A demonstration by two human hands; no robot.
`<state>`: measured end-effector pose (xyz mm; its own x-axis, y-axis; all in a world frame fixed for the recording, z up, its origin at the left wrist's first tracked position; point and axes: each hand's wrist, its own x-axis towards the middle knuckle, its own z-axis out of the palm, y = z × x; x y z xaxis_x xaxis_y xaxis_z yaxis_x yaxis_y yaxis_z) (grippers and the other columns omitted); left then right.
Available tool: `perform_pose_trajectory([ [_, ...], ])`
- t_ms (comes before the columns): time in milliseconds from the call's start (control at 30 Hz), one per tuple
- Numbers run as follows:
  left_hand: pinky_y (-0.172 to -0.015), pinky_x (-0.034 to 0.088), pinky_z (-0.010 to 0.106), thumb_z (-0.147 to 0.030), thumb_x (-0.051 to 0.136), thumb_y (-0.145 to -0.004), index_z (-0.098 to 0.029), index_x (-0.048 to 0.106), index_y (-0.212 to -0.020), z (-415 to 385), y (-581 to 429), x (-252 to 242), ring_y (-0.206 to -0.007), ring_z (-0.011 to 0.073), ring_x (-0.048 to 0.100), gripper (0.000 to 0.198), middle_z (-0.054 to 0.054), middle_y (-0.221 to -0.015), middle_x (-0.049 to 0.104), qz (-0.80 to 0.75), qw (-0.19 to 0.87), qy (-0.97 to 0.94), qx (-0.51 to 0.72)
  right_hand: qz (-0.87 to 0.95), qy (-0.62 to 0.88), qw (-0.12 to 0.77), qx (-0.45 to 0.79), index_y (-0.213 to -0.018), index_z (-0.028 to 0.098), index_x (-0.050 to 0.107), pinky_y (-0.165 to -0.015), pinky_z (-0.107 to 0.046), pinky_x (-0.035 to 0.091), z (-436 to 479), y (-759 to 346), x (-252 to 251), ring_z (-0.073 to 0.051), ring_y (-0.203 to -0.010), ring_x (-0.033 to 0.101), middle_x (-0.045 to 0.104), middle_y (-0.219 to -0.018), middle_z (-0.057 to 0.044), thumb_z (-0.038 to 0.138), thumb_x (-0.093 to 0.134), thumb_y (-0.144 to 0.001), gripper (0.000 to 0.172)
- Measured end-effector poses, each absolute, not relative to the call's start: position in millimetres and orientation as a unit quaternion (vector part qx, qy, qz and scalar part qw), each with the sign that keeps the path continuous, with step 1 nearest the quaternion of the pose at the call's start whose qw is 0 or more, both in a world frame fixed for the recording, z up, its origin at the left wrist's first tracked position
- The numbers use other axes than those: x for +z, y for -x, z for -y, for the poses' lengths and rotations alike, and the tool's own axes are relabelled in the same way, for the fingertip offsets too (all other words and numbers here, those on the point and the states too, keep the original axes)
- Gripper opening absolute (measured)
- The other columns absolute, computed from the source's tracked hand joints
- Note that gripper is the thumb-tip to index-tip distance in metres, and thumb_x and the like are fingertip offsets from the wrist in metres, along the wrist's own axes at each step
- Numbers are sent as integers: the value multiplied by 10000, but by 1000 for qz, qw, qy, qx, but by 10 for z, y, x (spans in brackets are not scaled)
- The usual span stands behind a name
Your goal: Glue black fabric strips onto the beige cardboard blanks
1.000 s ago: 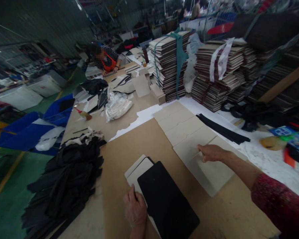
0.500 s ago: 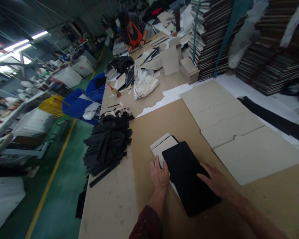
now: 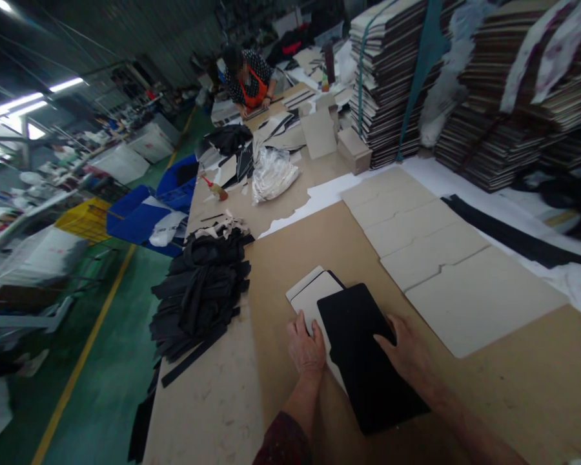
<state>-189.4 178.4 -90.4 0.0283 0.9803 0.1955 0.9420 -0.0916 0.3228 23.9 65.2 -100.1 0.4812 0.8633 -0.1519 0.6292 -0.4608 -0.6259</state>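
Black panel (image 3: 356, 365) lies askew over pale boards (image 3: 310, 297) on brown sheet (image 3: 300, 242). Right hand (image 3: 407, 352) at panel's 3 o'clock edge, thumb on top, other fingers partly hidden — can't tell if gripping. Left hand (image 3: 307, 349), 9 o'clock, spread on pale boards, not gripping. Progress, as judged: panel on boards, edges not lined up yet; row (image 3: 465, 278) at 2 o'clock laid out; strips (image 3: 198, 294) at 10 heaped loose. Farther — plastic bag (image 3: 274, 177) at 11, tied stack (image 3: 387, 77) at 12, co-worker (image 3: 254, 84) at 11.
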Motion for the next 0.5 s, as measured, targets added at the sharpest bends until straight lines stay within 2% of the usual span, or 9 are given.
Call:
perform_pose_trajectory([
  [167, -756, 498, 307, -286, 505, -1021, -140, 574, -1379, -1784, 1892, -908, -946, 213, 624, 393, 108, -1119, 582, -674, 58, -714, 182, 504, 804, 220, 227, -1329, 166, 556, -1126, -515, 411, -651, -134, -1034, -371, -1290, 527, 564, -1369, -203, 419, 500, -949, 459],
  [333, -730, 493, 295, -244, 493, -1020, -150, 589, -1369, -1773, 1883, -907, -922, 202, 633, 373, 102, -1104, 587, -683, 56, -707, 176, 512, 798, 253, 192, -1312, 164, 581, -1116, -534, 408, -623, -8, -898, -381, -1292, 514, 551, -1382, -214, 355, 449, -963, 418],
  [433, -743, 493, 299, -204, 477, -1020, -140, 599, -1360, -1780, 1880, -895, -920, 204, 635, 367, 103, -1088, 594, -681, 48, -709, 177, 472, 788, 283, 276, -1165, 215, 651, -1104, -523, 427, -635, 20, -851, -357, -1248, 565, 633, -1280, -182, 351, 447, -956, 322],
  [500, -739, 490, 296, -181, 469, -1016, -140, 601, -1361, -1795, 1884, -893, -908, 203, 634, 371, 100, -1072, 599, -680, 45, -711, 175, 422, 780, 292, 358, -1150, 228, 665, -1090, -529, 446, -667, 41, -829, -352, -1207, 609, 692, -1195, -157, 388, 521, -910, 322],
])
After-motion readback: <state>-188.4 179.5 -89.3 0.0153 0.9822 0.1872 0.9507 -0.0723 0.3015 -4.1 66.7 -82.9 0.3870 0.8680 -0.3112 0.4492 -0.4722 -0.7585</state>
